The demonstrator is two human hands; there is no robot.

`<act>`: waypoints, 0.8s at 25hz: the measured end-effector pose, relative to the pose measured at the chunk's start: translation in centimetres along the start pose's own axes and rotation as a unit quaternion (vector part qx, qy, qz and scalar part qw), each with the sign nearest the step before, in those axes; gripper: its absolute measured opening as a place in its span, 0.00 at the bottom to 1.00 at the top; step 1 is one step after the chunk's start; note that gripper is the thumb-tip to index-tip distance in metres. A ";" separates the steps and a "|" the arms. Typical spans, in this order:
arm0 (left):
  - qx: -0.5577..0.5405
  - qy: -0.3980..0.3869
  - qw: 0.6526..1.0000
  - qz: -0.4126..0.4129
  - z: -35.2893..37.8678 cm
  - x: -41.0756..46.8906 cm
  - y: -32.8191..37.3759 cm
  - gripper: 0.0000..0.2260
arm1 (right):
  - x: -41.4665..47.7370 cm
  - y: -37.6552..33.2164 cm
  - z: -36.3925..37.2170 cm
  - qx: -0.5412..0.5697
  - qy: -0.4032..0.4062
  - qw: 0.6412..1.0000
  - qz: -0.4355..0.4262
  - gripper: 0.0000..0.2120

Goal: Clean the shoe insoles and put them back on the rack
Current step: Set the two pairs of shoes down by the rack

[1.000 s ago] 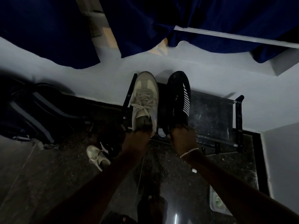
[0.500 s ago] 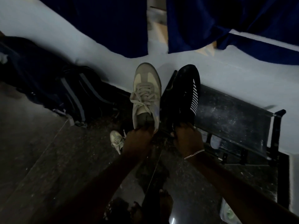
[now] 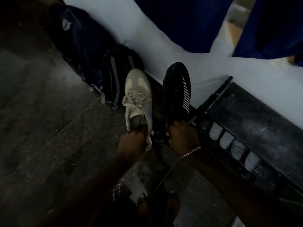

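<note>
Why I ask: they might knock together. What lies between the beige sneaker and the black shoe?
Head view: an open gap between beige sneaker and black shoe; only the dark strip below the wall shows behind.

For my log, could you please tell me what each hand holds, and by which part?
Left hand: beige sneaker, by the heel. Right hand: black shoe, by the heel.

Beige sneaker (image 3: 138, 99); black, white-striped shoe (image 3: 177, 95)
</note>
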State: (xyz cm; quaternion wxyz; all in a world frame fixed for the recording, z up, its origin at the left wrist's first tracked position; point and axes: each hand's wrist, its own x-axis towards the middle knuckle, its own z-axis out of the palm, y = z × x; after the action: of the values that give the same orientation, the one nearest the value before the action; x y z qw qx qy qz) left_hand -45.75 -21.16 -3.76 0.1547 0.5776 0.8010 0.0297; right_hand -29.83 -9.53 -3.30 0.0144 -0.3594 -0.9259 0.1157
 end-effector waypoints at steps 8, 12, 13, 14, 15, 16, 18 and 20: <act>-0.033 -0.029 0.989 -0.145 5.7 -3.2 -9.3 0.11 | 5.7 -6.9 7.1 0.000 -0.128 0.989 -0.076 0.10; -0.080 -0.045 0.971 -0.221 11.8 -3.9 -13.3 0.08 | 8.0 -9.6 13.5 -0.022 -0.184 0.978 -0.092 0.10; -0.089 -0.052 0.966 -0.237 13.4 -4.0 -14.2 0.08 | 8.4 -10.0 15.2 -0.027 -0.203 0.974 -0.094 0.09; -0.094 -0.063 0.961 -0.252 15.3 -4.0 -15.2 0.09 | 8.8 -10.4 17.3 -0.030 -0.224 0.969 -0.101 0.09; -0.097 -0.074 0.956 -0.266 17.3 -3.9 -16.2 0.10 | 9.3 -10.7 19.6 -0.030 -0.244 0.963 -0.109 0.09; -0.100 -0.085 0.951 -0.279 19.5 -3.8 -17.3 0.12 | 9.6 -11.0 21.9 -0.031 -0.260 0.958 -0.115 0.09; -0.105 -0.102 0.945 -0.294 23.7 -3.5 -19.0 0.14 | 10.1 -11.1 26.3 -0.033 -0.284 0.950 -0.122 0.09; -0.108 -0.114 0.942 -0.296 27.7 -3.1 -20.3 0.15 | 10.7 -11.1 30.4 -0.038 -0.310 0.942 -0.125 0.11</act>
State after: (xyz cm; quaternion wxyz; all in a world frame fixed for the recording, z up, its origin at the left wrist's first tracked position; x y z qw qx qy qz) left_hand -55.65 -34.40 -33.98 0.3079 0.2939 0.9049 0.0028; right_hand -48.41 -16.50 -31.02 -0.2726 -0.1872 -0.9257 0.1835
